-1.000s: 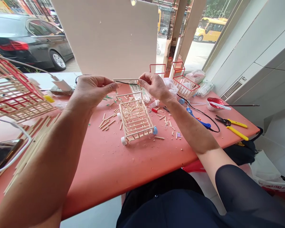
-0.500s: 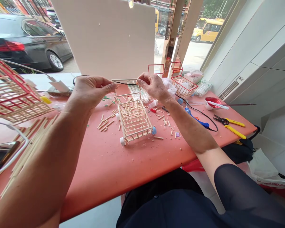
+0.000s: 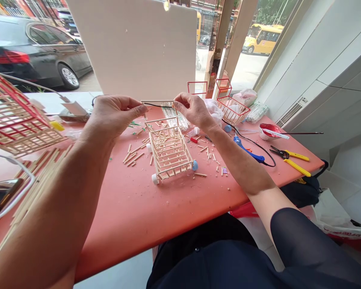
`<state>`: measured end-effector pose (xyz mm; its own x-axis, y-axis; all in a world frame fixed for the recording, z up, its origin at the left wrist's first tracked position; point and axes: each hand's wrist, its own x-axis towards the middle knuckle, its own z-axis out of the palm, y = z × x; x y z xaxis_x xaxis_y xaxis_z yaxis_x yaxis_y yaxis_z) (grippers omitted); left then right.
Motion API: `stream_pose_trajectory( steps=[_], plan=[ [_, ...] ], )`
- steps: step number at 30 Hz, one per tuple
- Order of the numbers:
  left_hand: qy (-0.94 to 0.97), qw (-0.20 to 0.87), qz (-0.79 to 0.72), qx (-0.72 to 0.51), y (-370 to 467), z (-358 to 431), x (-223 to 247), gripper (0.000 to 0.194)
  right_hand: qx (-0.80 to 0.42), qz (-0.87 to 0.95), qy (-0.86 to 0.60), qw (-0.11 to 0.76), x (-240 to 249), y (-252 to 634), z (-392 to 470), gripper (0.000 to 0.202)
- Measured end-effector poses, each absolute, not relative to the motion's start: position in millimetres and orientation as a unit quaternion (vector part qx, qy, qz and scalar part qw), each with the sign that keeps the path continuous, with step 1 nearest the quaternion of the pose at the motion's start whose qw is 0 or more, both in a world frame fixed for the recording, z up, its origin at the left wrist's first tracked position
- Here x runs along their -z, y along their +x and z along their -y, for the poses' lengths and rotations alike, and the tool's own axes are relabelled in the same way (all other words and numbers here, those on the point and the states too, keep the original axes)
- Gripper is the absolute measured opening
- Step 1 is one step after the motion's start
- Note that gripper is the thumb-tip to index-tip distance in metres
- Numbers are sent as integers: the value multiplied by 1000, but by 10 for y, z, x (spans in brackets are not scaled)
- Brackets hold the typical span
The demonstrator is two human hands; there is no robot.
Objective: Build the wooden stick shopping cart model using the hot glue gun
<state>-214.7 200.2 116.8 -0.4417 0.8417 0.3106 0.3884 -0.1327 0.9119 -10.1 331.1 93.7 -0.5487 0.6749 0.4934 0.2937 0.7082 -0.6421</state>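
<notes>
A small cart made of wooden sticks stands on the red table, with white and blue bottle-cap wheels at its corners. At its far end a thin wooden stick frame spans between my two hands. My left hand pinches the frame's left end between thumb and fingers. My right hand pinches its right end the same way. Short uprights show below the fingertips, close to the cart's far corners; whether they touch the cart I cannot tell. The fingers hide the frame's corners.
Cut stick pieces lie scattered around the cart. Rightward are a blue glue gun, yellow-handled pliers and a cup of red paint. A red-edged stick basket stands behind. Long sticks and a larger stick model are at left.
Almost nothing differs. Both hands keep their pinch at the frame's ends, and the cart stays in place; the view has shifted very slightly.
</notes>
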Motion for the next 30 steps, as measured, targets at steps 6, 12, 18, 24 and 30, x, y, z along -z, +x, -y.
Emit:
stream_pose_trajectory(
  steps=[6,12,18,24,30],
  plan=[
    [501,184,-633,-561,-2221,-2015,-1150,20,-266,838,-289,379,-938,-114,-3296,13],
    [527,172,-621,-555,-2328,-2094,-1041,29,-284,830,-301,374,-987,-106,-3213,11],
    [535,150,-617,-557,-2340,-2132,-998,32,-287,828,-310,369,-998,-119,-3206,11],
    [541,129,-646,-523,-2291,-2067,-1075,32,-277,832,-309,369,-969,-126,-3243,12],
    [555,124,-643,-513,-2304,-2075,-1063,28,-276,832,-305,372,-961,-119,-3257,12]
  ],
)
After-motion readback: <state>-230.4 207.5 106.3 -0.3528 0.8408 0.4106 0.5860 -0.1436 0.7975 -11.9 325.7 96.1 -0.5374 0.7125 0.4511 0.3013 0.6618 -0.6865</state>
